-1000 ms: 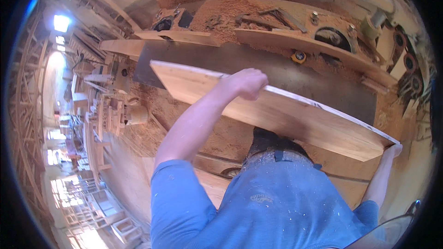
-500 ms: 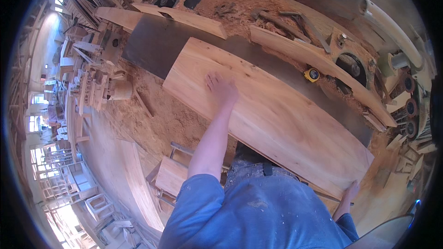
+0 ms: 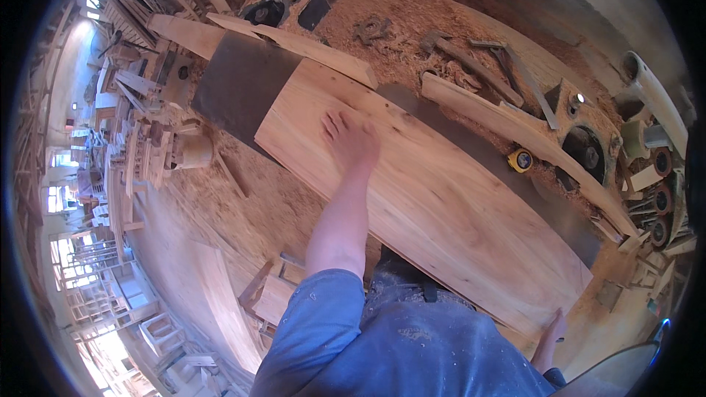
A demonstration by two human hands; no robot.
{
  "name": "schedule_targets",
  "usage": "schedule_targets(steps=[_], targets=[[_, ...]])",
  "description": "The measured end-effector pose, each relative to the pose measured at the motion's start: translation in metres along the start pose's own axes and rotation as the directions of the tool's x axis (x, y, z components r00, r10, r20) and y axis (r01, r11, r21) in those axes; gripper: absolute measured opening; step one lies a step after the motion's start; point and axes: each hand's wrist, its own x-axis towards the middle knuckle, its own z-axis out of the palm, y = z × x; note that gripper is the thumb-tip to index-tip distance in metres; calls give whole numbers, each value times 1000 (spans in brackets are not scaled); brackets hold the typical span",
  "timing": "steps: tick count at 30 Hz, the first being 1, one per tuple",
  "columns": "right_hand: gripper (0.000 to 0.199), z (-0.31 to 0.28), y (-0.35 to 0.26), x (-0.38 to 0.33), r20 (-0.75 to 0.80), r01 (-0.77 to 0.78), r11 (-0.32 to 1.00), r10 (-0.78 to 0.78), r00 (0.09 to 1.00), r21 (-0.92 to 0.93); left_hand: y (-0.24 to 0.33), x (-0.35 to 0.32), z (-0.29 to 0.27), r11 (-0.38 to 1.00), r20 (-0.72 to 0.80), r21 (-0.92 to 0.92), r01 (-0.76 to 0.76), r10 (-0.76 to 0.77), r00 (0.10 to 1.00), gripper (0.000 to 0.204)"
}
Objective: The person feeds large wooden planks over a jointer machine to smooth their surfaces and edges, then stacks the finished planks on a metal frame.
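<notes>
A wide, pale wooden board (image 3: 434,184) lies flat across a dark metal machine table (image 3: 239,81), slanting from far left to near right. On the board's left part my left hand (image 3: 353,143) rests palm down, fingers spread. My right hand (image 3: 550,334) grips the board's near right end; some of its fingers are hidden at the edge. Beyond the board's far edge stand two wooden fence pieces, a left one (image 3: 316,51) and a right one (image 3: 515,121), with a gap between them. The far left edge of the board lies close to the left piece.
A yellow tape measure (image 3: 520,160) lies by the right fence. Behind it are sawdust (image 3: 412,15), a hammer-like tool (image 3: 478,70) and a metal square (image 3: 526,81). Round metal housings flank the fences. A stack of wood pieces (image 3: 151,151) stands left; a pipe (image 3: 654,95) rises right.
The board has shifted toward the fence and slightly left along the table, both hands staying on it. The view has moved a little, so the fence and tape measure appear lower and farther right.
</notes>
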Motion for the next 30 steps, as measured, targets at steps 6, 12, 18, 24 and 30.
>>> schedule_targets(steps=[6,12,18,24,30], targets=[[55,8,-67,-33,15,15,982,-18,1000,190,-23,39,17,999,-8,27,31,-31,999,71],[57,5,-89,-54,75,-110,956,92,993,273,-28,53,16,999,29,-10,46,-46,999,72],[59,17,-120,-78,70,-180,955,168,983,238,-48,80,15,999,49,-3,45,-45,998,73],[64,28,-153,-111,96,-173,926,149,984,335,-68,101,13,998,86,2,64,-64,994,72],[69,28,-166,-135,57,-70,968,58,997,240,-75,115,16,997,110,-20,78,-75,991,72]])
